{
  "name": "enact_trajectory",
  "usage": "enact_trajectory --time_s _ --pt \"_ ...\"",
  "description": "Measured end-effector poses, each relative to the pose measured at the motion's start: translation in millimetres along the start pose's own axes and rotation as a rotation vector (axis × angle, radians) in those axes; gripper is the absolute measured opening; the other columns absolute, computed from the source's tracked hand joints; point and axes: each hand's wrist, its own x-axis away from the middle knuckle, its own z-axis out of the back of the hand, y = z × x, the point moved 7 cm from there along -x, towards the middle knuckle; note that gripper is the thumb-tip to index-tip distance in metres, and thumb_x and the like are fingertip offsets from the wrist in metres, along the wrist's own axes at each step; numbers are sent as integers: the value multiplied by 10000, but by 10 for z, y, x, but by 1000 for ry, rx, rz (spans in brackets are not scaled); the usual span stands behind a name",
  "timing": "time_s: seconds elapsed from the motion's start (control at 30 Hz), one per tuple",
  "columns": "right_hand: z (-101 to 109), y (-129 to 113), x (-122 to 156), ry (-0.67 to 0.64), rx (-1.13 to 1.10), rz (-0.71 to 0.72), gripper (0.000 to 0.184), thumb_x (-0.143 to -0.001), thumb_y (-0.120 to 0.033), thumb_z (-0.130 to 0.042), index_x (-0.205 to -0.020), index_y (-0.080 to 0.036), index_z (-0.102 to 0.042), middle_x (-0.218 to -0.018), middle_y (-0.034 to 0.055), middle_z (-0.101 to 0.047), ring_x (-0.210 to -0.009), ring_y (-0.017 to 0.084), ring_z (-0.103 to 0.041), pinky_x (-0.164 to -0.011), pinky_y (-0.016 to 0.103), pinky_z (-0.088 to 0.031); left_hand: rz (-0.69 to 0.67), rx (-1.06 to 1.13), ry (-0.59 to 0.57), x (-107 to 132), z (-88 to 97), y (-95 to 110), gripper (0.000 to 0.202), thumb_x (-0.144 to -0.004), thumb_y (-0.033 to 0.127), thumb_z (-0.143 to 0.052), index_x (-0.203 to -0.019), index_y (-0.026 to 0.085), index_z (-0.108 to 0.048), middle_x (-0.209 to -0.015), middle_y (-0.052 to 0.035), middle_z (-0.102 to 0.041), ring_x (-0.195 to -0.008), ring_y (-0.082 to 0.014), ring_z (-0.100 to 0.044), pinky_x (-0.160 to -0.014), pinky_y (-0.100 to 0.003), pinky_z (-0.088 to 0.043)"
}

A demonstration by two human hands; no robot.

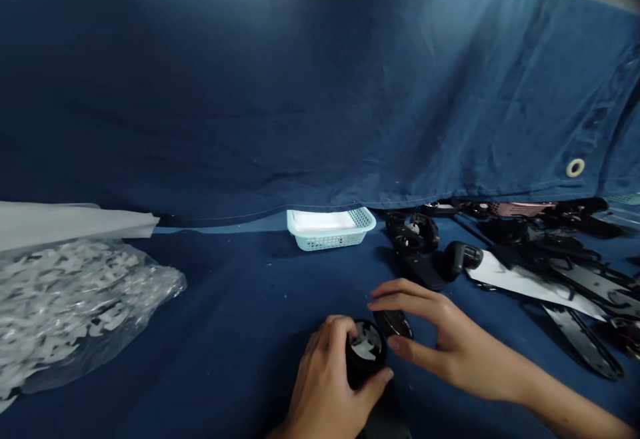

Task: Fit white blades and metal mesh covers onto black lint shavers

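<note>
My left hand (330,379) is wrapped round a black round housing (356,372) at the bottom middle, with the thumb at its right side. A light grey, irregular piece (367,344) shows inside its round opening. Below it, a flat black part (384,416) runs toward the bottom edge; whether the two are joined is hidden. My right hand (433,336) comes from the right, with its thumb and fingers around a small glossy black oval part (393,324). That part stands just beside the housing, and I cannot tell whether they touch.
A clear plastic bag (150,286) of many small grey pieces lies at left, near white sheets (75,224). A light-blue basket (330,242) stands at the back. Black parts (417,252) and strips (583,342) crowd the right. A blue cloth (300,92) hangs behind.
</note>
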Motion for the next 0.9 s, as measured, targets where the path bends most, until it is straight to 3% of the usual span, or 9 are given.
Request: enact_trajectory --time_s 0.27,0.57,0.73,0.83,0.9 --pt "-117 -197 -103 -4 -49 113 480 -784 -85 -665 -1237 -234 -607 -1253 89 -652 -1209 245 -579 -1031 422 -467 112 53 61 59 0 -109 440 -720 279 -717 -1035 232 -413 -957 -66 -660 -936 -304 -672 -795 -461 -545" --pt "-225 -292 -175 -123 -54 169 552 -776 -96 -701 -1291 -271 -605 -1275 79 -652 -1180 249 -589 -1006 425 -490 167 160 76 24 2 -166 643 -672 238 -698 -1228 183 -379 -1150 -165 -652 -1082 -343 -645 -902 -511 -529" --pt "-301 -250 -213 -151 -35 141 529 -770 -97 -709 -1267 -263 -633 -1327 69 -614 -1185 242 -584 -1022 389 -484 251 209 62 29 -16 -222 725 -615 168 -706 -1264 179 -383 -1190 -162 -645 -1104 -324 -633 -937 -476 -514" --pt "-305 -231 -227 -174 -51 120 540 -756 -66 -697 -1255 -265 -640 -1242 62 -631 -1056 211 -638 -923 340 -537 280 189 48 26 -21 -230 818 -630 212 -747 -1353 172 -367 -1188 -162 -641 -1076 -317 -633 -918 -470 -511" --pt "-295 -229 -227 -194 -46 115 584 -740 -48 -696 -1277 -267 -625 -1224 56 -633 -1071 212 -632 -947 344 -525 260 128 34 5 -7 -201 828 -627 284 -791 -1355 139 -424 -1171 -180 -642 -1072 -348 -615 -913 -506 -494"
